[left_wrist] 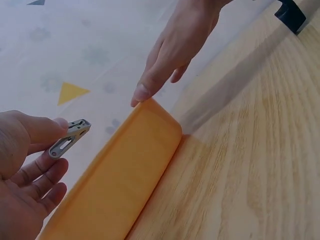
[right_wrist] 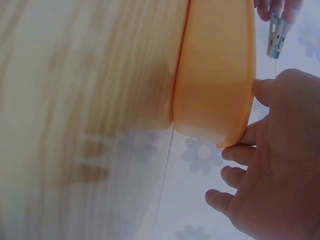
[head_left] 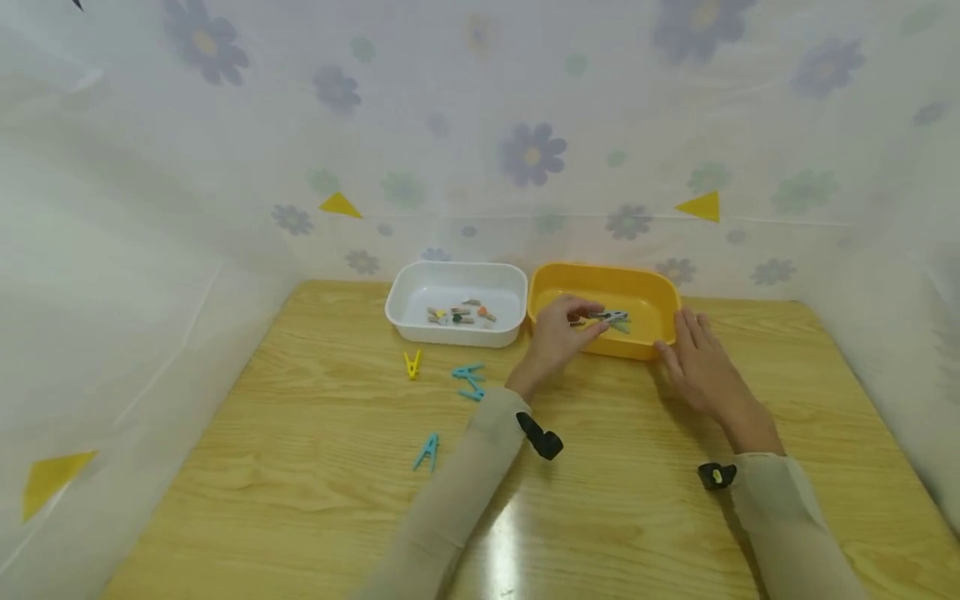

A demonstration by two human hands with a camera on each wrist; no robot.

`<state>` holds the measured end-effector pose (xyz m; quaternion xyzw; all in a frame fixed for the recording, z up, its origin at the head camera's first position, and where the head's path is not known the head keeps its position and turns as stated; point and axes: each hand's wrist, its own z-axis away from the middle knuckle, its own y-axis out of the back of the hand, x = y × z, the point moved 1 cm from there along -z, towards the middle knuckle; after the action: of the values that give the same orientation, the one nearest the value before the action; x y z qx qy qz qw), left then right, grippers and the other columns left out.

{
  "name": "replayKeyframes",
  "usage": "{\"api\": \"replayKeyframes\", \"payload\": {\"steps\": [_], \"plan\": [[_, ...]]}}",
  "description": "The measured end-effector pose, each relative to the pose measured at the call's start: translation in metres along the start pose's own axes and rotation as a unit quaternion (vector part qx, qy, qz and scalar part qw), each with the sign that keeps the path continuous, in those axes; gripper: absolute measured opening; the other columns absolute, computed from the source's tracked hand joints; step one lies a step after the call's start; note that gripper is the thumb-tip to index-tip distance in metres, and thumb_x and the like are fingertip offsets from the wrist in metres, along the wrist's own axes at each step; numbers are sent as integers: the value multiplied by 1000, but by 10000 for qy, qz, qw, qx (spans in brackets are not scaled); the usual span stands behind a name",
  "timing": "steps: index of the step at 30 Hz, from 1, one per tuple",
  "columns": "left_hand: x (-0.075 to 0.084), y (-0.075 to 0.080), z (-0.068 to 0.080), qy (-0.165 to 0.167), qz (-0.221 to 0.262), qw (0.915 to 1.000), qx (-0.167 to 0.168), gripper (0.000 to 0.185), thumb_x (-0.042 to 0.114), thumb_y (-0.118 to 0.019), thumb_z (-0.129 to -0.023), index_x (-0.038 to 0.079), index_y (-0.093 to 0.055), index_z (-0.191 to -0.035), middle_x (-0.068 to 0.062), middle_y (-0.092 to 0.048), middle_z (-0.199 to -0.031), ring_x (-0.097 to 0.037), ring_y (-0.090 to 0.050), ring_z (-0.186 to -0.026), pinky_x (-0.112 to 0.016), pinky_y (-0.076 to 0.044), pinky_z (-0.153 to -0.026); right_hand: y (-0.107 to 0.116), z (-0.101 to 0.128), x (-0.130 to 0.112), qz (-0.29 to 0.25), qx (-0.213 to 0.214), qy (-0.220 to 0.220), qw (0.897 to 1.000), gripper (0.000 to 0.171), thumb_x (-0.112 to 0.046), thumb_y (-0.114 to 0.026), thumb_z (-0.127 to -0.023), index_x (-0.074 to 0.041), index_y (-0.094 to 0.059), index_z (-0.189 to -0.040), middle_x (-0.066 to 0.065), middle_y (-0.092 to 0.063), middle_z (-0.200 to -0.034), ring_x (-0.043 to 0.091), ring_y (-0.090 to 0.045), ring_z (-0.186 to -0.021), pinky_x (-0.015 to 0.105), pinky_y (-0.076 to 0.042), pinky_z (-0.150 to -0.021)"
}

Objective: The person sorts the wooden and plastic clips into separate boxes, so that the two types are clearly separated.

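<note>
A wooden table [head_left: 300, 467] sits inside walls of pale flowered sheeting. At the left, a yellow peg [head_left: 412, 364] lies on the table in front of a white tub [head_left: 456, 333]. Small pegs of mixed colours lie inside the tub. Just right of the yellow peg lie two blue pegs [head_left: 469, 381] touching each other, and a third blue peg [head_left: 427, 451] lies nearer the person.

Right of the white tub, almost touching it, stands a yellow tub [head_left: 604, 345]. The left arm, in a beige sleeve with a black wrist camera, reaches forward and rightward over the tub's near left rim. The left hand [head_left: 558, 332] pinches a grey peg [head_left: 612, 317] between thumb and forefinger, its other fingers loosely curled below. The peg hangs above the inside of the yellow tub, over a greenish peg [head_left: 621, 327] lying on the tub's floor. In the left wrist view the grey peg [left_wrist: 69, 138] points up and away from the palm, clear of the rim.

Farther right, the right hand [head_left: 701, 364] rests at the tub's near right corner. Its fingers are straight and spread, with fingertips [left_wrist: 142, 93] touching the rim and the thumb against the outer wall. It grips nothing. The right forearm angles back toward the person along the table.
</note>
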<state>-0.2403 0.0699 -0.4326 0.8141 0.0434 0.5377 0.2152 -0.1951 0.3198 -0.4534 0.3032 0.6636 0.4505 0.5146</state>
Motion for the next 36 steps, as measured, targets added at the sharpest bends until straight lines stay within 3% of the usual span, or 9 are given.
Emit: {"api": "replayKeyframes", "payload": {"steps": [6,11,17,24,36], "plan": [[-10,-1,-19,178,-190,9994,-230,26,14,-77,-94,2,-75,-117,-14,-69,-116,-24,-68,-103,-17,-53,-86,1,0,-2,-47,-40,-39,10000,74,-41,-25,-114,13,-1,-158,34,5,-165,51,9,-151,64,-3,-121],[-15,-3,-32,301,-607,9971,-334,27,20,-77,-95,6,-76,-118,-8,-70,-113,-17,-66,-97,-12,-51,-77,0,1,-1,-65,-11,-39,10000,74,-40,-25,-114,14,-1,-158,35,4,-164,52,8,-151,64,-2,-121],[-16,-2,-40,407,-994,9908,-820,28,19,-78,-94,5,-75,-119,-10,-69,-113,-23,-65,-101,-15,-49,-77,-1,2,-2,-11,25,-32,10000,73,-40,-26,-114,14,-2,-158,35,3,-164,52,6,-151,64,-4,-121],[-19,-1,-47,324,-1155,9807,-1546,34,15,-79,-93,3,-72,-124,-7,-71,-110,-13,-62,-94,-18,-50,-78,1,3,-3,-16,7,-72,10000,73,-39,-27,-114,14,-2,-158,36,2,-164,52,7,-151,63,-2,-122],[-22,-8,-51,276,-1693,9668,-1895,32,16,-79,-93,5,-74,-122,-7,-71,-117,-19,-64,-105,-22,-50,-87,0,2,-3,-23,-12,-85,10000,74,-41,-26,-114,13,-1,-158,36,2,-164,51,7,-152,65,-4,-121]]}}
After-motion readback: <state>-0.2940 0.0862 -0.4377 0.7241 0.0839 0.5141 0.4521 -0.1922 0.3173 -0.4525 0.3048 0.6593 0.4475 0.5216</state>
